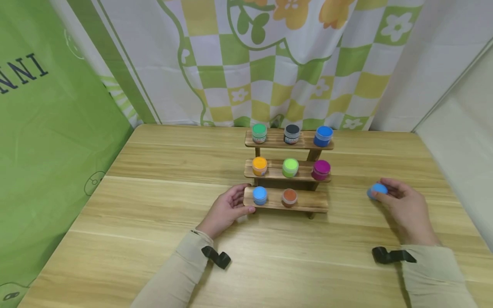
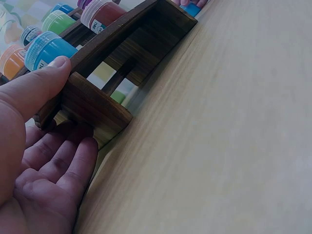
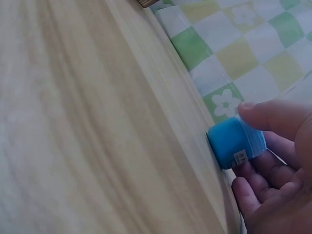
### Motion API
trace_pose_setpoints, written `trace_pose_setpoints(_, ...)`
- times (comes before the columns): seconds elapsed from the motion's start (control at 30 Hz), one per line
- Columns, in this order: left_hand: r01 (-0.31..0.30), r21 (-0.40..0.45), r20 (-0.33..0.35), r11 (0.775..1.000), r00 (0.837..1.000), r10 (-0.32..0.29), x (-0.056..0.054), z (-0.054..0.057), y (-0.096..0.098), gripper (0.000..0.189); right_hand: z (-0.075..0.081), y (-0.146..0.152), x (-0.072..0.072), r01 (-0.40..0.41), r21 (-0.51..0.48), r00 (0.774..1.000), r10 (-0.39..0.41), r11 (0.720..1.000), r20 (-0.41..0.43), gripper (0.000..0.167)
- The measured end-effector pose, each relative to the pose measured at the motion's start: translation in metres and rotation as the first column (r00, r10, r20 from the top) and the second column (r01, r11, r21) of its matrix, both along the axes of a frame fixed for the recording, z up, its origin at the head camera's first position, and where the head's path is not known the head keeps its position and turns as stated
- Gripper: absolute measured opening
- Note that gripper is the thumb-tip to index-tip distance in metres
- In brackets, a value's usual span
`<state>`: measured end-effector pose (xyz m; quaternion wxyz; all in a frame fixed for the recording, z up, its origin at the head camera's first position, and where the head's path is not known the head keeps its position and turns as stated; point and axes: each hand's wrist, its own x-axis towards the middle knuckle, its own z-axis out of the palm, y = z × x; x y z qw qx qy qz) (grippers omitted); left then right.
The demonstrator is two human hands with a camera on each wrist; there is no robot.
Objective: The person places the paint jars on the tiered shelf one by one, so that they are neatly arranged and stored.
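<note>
A three-tier wooden rack carries small paint jars on every step. My left hand holds the left end of its lowest step, thumb at the front edge and fingers behind and below. In the left wrist view the thumb lies close by a light blue jar. Next to that jar on the lowest step stands a brown jar. Off to the right of the rack, my right hand pinches a blue paint jar between thumb and fingers, its base right at the tabletop.
On the middle step are orange, lime green and purple jars. Green, black and dark blue ones line the top step. A checked curtain hangs behind the wooden table.
</note>
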<state>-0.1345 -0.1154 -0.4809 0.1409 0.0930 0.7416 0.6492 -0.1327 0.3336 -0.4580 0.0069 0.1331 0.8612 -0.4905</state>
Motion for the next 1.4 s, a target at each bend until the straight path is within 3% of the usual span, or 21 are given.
trace_pose_setpoints(0.43, 0.005, 0.004, -0.008, 1.0, 1.0, -0.005, -0.001, -0.002, -0.001, 0.07, 0.011, -0.008, 0.002, -0.011, -0.046, 1.0, 0.011, 0.999, 0.015, 0.076)
trace_pose_setpoints(0.73, 0.006, 0.006, -0.008, 1.0, 1.0, -0.006, -0.001, -0.002, -0.001, 0.07, 0.028, -0.026, 0.008, -0.071, 0.022, 0.995, 0.072, 0.997, -0.071, 0.07)
trace_pose_setpoints(1.4, -0.003, -0.012, -0.018, 1.0, 1.0, 0.002, 0.001, 0.001, 0.0, 0.069, 0.051, -0.057, 0.02, -0.126, 0.092, 0.982, 0.137, 0.988, -0.127, 0.063)
